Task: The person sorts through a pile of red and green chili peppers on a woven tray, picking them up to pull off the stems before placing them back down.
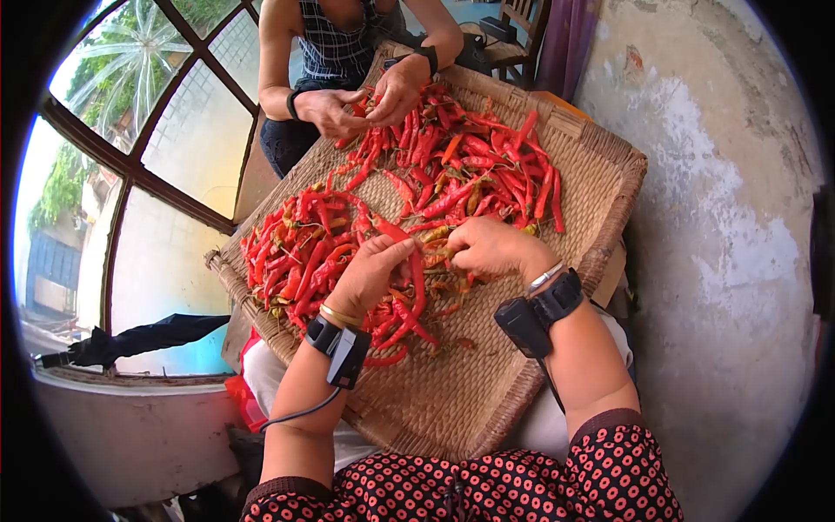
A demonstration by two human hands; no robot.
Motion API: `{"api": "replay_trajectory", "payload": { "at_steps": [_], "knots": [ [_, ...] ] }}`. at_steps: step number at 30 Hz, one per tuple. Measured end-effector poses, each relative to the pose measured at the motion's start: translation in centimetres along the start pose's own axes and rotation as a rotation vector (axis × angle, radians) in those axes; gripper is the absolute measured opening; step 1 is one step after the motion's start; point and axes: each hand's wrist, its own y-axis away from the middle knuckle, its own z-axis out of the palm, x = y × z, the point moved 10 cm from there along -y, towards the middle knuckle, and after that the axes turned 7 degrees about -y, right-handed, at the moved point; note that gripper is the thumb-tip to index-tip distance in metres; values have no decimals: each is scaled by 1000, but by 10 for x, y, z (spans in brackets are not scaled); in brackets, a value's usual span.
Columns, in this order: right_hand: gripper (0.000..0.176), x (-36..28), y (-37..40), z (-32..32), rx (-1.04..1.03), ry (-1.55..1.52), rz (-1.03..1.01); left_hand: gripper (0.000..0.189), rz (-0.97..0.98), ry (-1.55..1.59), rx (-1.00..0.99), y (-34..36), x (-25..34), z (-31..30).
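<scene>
Red chili peppers [304,252] lie heaped on a large woven tray [461,391], in one pile at the left and another at the back. My left hand [376,268] is closed on a long red pepper [418,283], which hangs down past the fingertips over the left pile. Just to the right, my right hand [491,248] has its fingers bent and pressed together beside some yellowish-green peppers [437,237]; what its fingertips hold, if anything, is hidden. Both wrists wear black straps with small devices.
Across the tray a co-worker's hands [361,109] are over the back pile. A barred window [130,165] and a folded black umbrella [148,339] are at the left. A worn wall [713,217] stands at the right, and a wooden chair [517,43] behind.
</scene>
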Motion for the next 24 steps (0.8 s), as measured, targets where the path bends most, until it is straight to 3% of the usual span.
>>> {"api": "replay_trajectory", "payload": {
  "at_steps": [2, 3, 5, 6, 7, 9, 11, 13, 14, 17, 21, 24],
  "knots": [
    [19, 11, -3, -8, 58, 125, 50, 21, -63, -166, 161, 2, 1, -18],
    [20, 20, -5, -15, 117, 254, 98, 21, -63, -169, 161, 0, 3, -22],
    [20, 30, -10, -11, 79, 168, 110, 21, -113, -264, 102, -7, 3, -28],
    [20, 34, -10, -9, 65, 107, 130, 22, -64, -128, 134, -15, 6, -37],
    [19, 37, -11, -6, 49, 48, 152, 20, 127, 129, 34, -21, 27, -37],
    [17, 28, -10, -10, 98, -53, 121, 20, 217, 522, 302, -24, 37, -59],
    [16, 25, -11, -15, 152, -154, 88, 27, 200, 475, 368, -22, 32, -61],
    [15, 24, -16, -13, 151, -483, 39, 34, 139, -85, 207, -20, 28, -36],
    [13, 24, -15, -14, 158, -539, 33, 39, 136, -220, 89, -19, 23, -19],
    [13, 16, -13, -14, 171, -582, 19, 28, 6, -385, -71, -5, 8, 24],
    [15, 23, -18, -3, 99, -611, -3, 18, -10, -460, -219, -9, -2, 35],
    [17, 26, -9, -39, 427, -734, -95, 17, -30, -402, -93, -13, 10, 17]
  ]
}}
